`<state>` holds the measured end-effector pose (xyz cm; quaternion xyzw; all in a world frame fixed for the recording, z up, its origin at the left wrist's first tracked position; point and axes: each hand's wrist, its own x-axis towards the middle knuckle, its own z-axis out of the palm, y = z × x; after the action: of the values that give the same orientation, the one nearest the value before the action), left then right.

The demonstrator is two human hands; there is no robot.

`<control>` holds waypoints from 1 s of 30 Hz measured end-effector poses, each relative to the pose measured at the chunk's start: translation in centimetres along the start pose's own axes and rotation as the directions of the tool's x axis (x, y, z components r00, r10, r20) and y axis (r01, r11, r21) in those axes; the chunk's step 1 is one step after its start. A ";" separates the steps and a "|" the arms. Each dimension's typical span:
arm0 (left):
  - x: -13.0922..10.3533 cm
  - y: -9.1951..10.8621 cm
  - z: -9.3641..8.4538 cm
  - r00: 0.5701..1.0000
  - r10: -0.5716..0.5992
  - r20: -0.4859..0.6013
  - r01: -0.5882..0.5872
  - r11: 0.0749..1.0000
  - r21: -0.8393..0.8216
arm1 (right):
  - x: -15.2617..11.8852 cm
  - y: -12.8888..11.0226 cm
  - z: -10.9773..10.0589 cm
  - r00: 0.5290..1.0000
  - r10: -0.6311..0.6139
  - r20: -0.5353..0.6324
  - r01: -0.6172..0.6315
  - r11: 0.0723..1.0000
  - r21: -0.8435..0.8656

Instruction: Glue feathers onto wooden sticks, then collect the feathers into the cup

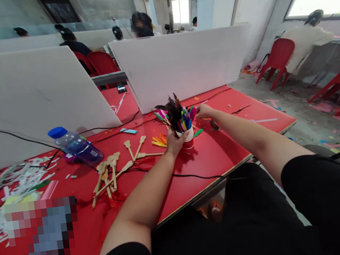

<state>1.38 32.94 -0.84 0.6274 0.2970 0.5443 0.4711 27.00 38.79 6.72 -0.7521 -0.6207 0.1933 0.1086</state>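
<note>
A red and white paper cup [188, 142] stands on the red table, packed with feathers [175, 114] in black, purple, blue, yellow and pink. My left hand [175, 141] is wrapped round the cup's left side. At the right edge of the bunch, the fingers of my right hand [203, 111] are pinched together beside a pink feather; whether they grip it is too small to make out. Loose orange and yellow feathers [159, 140] lie left of the cup, and a green feather [198, 133] lies to its right.
Several wooden sticks with carved ends [112, 168] lie to the left, near a blue-capped bottle [77, 146]. White paper scraps [23, 180] cover the far left. A black cable [195, 177] crosses the table. White boards [181, 67] stand along the back; people sit beyond.
</note>
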 end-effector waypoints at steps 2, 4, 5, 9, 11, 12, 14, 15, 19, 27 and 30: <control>0.0 -0.1 0.1 1.000 0.011 0.003 -0.011 1.000 -0.015 | -0.5 0.5 -1.0 0.999 -0.043 0.004 0.043 0.999 0.018; 0.2 0.0 0.1 0.999 0.050 0.009 -0.050 0.998 -0.031 | -1.0 1.2 -1.6 0.997 -0.070 0.020 0.070 0.997 0.028; 0.3 0.0 0.1 0.997 0.071 0.006 -0.071 0.997 -0.039 | -1.4 1.5 -1.8 0.996 -0.080 0.030 0.079 0.996 0.029; 0.6 0.0 0.0 0.993 0.118 -0.032 -0.119 0.991 -0.062 | -2.6 1.9 -1.4 0.991 -0.129 0.042 0.129 0.991 -0.018; 0.6 -0.1 -0.1 0.992 0.123 -0.042 -0.126 0.990 -0.070 | -3.0 1.4 -0.9 0.982 -0.188 0.031 0.190 0.979 -0.073; 0.5 -0.1 -0.2 0.992 0.122 -0.040 -0.124 0.990 -0.070 | -3.3 1.1 -0.6 0.972 -0.232 0.032 0.234 0.967 -0.103; 0.5 -0.1 -0.3 0.993 0.116 -0.027 -0.118 0.991 -0.065 | -3.7 0.3 -0.1 0.942 -0.330 0.060 0.336 0.928 -0.163; 0.4 -0.1 -0.3 0.993 0.112 -0.019 -0.113 0.992 -0.058 | -4.0 0.0 0.1 0.923 -0.374 0.085 0.384 0.903 -0.191; 0.4 0.0 -0.3 0.995 0.102 -0.005 -0.102 0.994 -0.045 | -5.2 0.1 1.1 0.874 -0.461 0.151 0.486 0.825 -0.289; 0.5 -0.2 -0.3 0.994 0.105 0.009 -0.104 0.993 -0.057 | -5.8 0.7 2.4 0.863 -0.487 0.133 0.505 0.830 -0.237; 0.5 -0.2 -0.3 0.995 0.103 0.003 -0.102 0.993 -0.055 | -5.5 0.3 2.3 0.889 -0.453 0.071 0.457 0.888 -0.059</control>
<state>1.25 33.55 -0.84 0.6304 0.2480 0.5737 0.4603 25.47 33.20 5.41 -0.5837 -0.7891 0.1599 0.1057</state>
